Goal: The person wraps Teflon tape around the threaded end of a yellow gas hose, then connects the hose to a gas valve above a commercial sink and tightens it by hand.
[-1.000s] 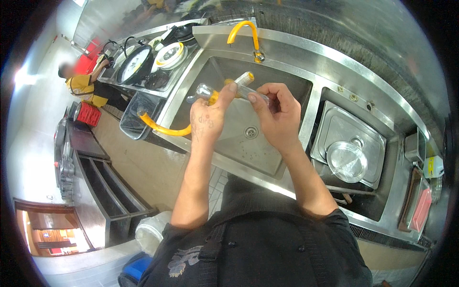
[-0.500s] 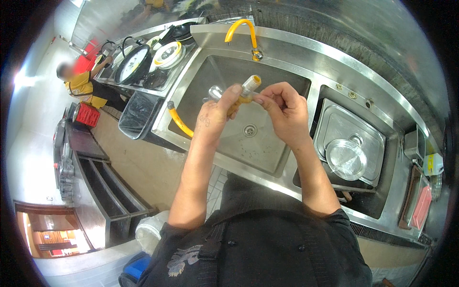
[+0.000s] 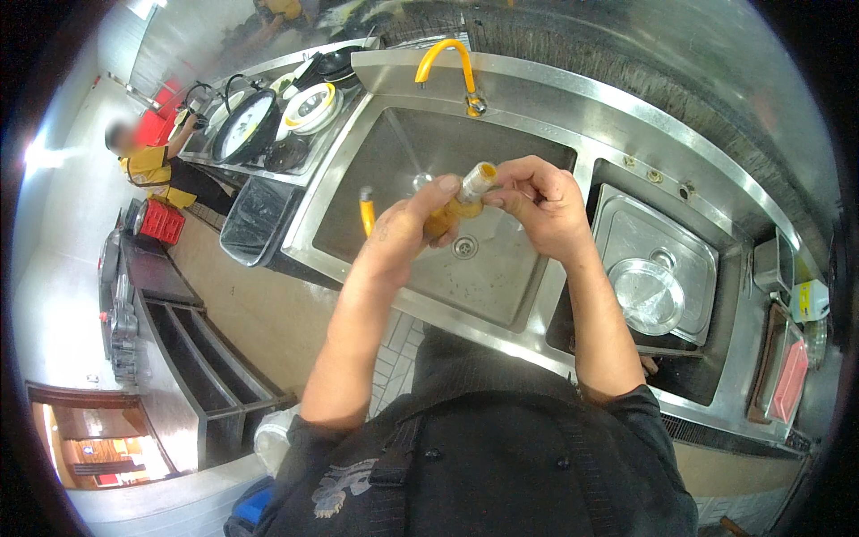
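My left hand is closed around a yellow hose held over the sink basin. A whitish wrapping covers the hose near its open end, which points up and away. Another yellow hose end with a grey tip stands out to the left of my left wrist. A clear, shiny rounded piece shows just beyond my left hand; its kind is unclear. My right hand is closed in a pinch right beside the wrapped part. What its fingertips hold is too small to make out.
A yellow curved faucet stands behind the basin. The right basin holds a metal pan lid and a round clear-looking dish. Left are stacked plates, a wok, a lined bin and a co-worker.
Both hands have shifted slightly down, the hose end with them. The grey-tipped hose end has moved right, closer to my left hand. My right fingers stay beside the wrapped part.
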`<state>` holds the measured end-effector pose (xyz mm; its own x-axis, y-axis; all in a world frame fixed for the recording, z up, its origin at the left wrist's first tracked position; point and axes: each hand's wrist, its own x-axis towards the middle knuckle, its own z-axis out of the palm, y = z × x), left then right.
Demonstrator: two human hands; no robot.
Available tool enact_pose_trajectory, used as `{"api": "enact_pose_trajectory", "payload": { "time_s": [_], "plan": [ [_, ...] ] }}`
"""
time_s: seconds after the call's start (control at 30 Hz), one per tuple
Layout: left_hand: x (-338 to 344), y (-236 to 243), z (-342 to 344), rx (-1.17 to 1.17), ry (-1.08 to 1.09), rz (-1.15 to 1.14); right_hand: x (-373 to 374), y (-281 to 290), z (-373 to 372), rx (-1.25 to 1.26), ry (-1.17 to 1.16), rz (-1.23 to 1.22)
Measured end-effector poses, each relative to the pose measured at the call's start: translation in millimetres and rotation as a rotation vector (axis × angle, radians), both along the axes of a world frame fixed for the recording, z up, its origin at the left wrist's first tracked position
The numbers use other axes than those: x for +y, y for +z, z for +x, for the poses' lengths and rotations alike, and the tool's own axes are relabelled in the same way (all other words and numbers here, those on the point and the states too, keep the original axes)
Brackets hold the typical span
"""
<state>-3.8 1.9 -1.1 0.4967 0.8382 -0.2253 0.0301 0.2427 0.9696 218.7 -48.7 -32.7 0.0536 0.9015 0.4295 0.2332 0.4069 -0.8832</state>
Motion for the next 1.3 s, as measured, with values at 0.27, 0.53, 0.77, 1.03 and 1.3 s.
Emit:
{"api": "enact_pose_trajectory", "payload": {
  "time_s": [0.27, 0.53, 0.77, 1.03, 1.3],
  "plan": [
    [0.0, 14.1, -13.4, 0.247, -0.37, -0.043, -12.0, 41.1, 16.7, 0.058, 0.33, -0.033],
    [17.1, 0.8, -5.8, 0.33, -0.429, -0.037, -17.1, 28.2, -2.7, 0.055, 0.208, 0.008],
    [27.4, -9.4, -6.8, 0.292, -0.532, -0.089, -20.8, 31.1, 5.0, -0.15, 0.233, 0.019],
    [51.1, -31.2, 11.0, 0.229, -0.406, 0.221, -25.0, 42.5, -10.9, -0.172, 0.156, 0.254],
    [1.0, -88.0, 48.7, 0.068, 0.556, 1.212, -12.1, 70.5, -24.0, -0.147, -0.326, 0.214]
  ]
}}
